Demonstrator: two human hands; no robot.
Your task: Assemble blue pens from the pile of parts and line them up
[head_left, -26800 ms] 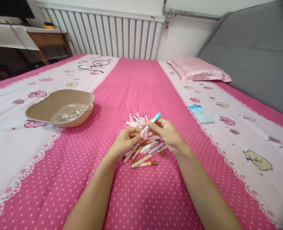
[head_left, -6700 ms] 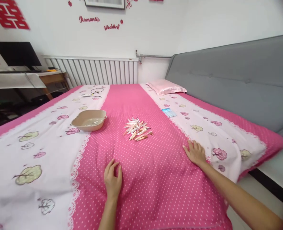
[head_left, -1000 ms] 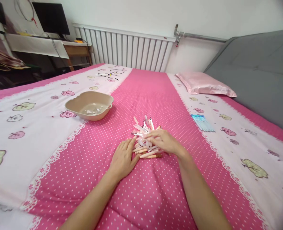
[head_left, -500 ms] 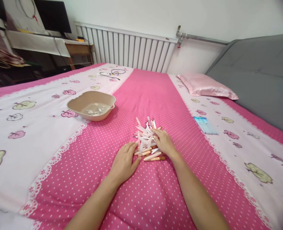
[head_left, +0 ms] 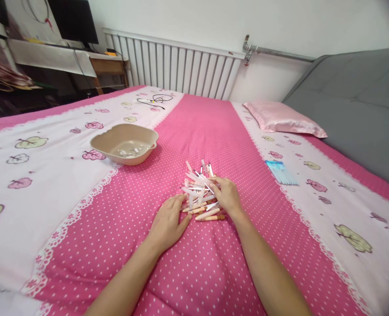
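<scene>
A loose pile of pink, white and orange pens [head_left: 199, 189] lies on the pink dotted bed cover [head_left: 194, 140] in front of me. My left hand [head_left: 167, 221] rests flat on the cover at the pile's near left edge, fingers stretched out and touching the nearest pens. My right hand [head_left: 225, 194] lies on the pile's right side, its fingers curled down among the pens; whether it grips one is hidden.
A beige bowl [head_left: 124, 143] with small white bits inside stands to the left. A row of light blue pens [head_left: 280, 171] lies on the right. A pink pillow [head_left: 283, 119], a black cable [head_left: 151, 99], a radiator [head_left: 177, 68] and a grey headboard [head_left: 355, 101] are farther off.
In the last second my right hand has slid from the top of the pile to its right side. My left hand has stayed flat beside the pile.
</scene>
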